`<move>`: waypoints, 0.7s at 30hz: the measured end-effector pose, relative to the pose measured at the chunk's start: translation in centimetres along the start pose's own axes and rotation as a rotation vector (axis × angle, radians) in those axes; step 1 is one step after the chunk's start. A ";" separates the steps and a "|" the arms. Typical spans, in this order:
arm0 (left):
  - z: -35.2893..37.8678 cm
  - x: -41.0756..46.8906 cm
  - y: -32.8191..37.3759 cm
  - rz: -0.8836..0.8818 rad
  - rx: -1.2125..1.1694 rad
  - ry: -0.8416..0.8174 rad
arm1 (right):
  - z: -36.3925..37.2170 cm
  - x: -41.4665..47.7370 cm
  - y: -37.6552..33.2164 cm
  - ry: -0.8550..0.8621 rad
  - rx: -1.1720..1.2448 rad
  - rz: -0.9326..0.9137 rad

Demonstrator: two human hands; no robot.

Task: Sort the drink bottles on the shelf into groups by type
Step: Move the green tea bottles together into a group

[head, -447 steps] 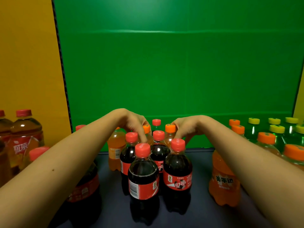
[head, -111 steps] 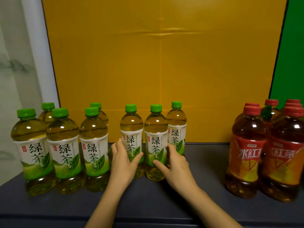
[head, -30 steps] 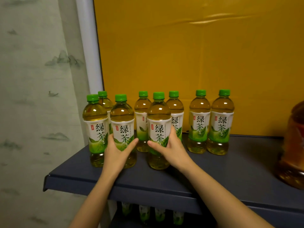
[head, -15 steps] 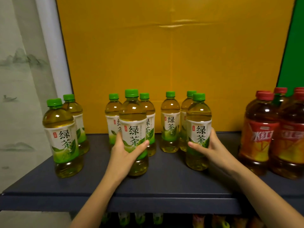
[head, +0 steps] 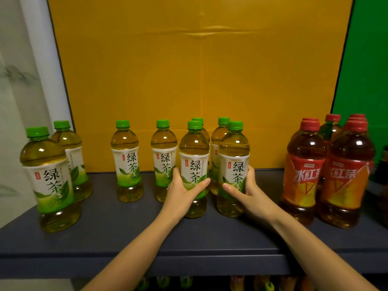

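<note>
Several green tea bottles with green caps stand on the dark shelf [head: 117,227]. My left hand [head: 182,192] grips one green tea bottle [head: 194,152] near the middle. My right hand [head: 247,192] grips a second green tea bottle [head: 234,152] right beside it. Both held bottles are upright with their bases on or just above the shelf, and two more stand close behind them. Two further bottles [head: 126,160] stand to the left, and a pair [head: 47,177] sits at the far left end.
Red-capped iced tea bottles [head: 304,175] stand grouped at the right. A yellow panel [head: 199,80] backs the shelf and a green panel [head: 367,70] starts at the far right. More bottles show on a lower shelf [head: 184,282]. A white post [head: 42,59] marks the left end.
Both hands have slid their green tea bottles to the right. The two held bottles now stand close side by side in front of two others.
</note>
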State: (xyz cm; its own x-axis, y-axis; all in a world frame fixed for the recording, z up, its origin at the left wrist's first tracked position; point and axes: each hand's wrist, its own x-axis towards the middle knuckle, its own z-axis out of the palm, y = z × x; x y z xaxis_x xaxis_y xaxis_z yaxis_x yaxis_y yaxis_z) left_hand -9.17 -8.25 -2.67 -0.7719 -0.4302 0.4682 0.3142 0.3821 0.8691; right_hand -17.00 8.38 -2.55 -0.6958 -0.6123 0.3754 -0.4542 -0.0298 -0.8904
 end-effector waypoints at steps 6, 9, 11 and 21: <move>0.6 0.6 -1.1 -0.009 0.000 -0.060 | 0.9 0.0 0.7 -0.003 0.081 -0.025; 0.7 0.9 -1.4 -0.005 -0.009 -0.081 | 1.1 0.1 0.9 0.003 0.103 -0.039; 0.7 0.9 -1.4 0.001 -0.012 -0.091 | 1.0 0.3 1.0 -0.003 0.105 -0.040; 0.0 -0.1 -0.5 -0.002 0.062 -0.106 | 0.5 -0.1 0.6 0.160 -0.088 -0.116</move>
State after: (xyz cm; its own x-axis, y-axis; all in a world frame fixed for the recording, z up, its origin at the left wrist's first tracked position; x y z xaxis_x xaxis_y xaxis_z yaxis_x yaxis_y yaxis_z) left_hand -9.29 -8.38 -3.11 -0.8273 -0.3435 0.4445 0.2804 0.4331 0.8566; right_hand -16.93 8.01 -3.29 -0.7125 -0.4756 0.5159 -0.5780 -0.0191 -0.8158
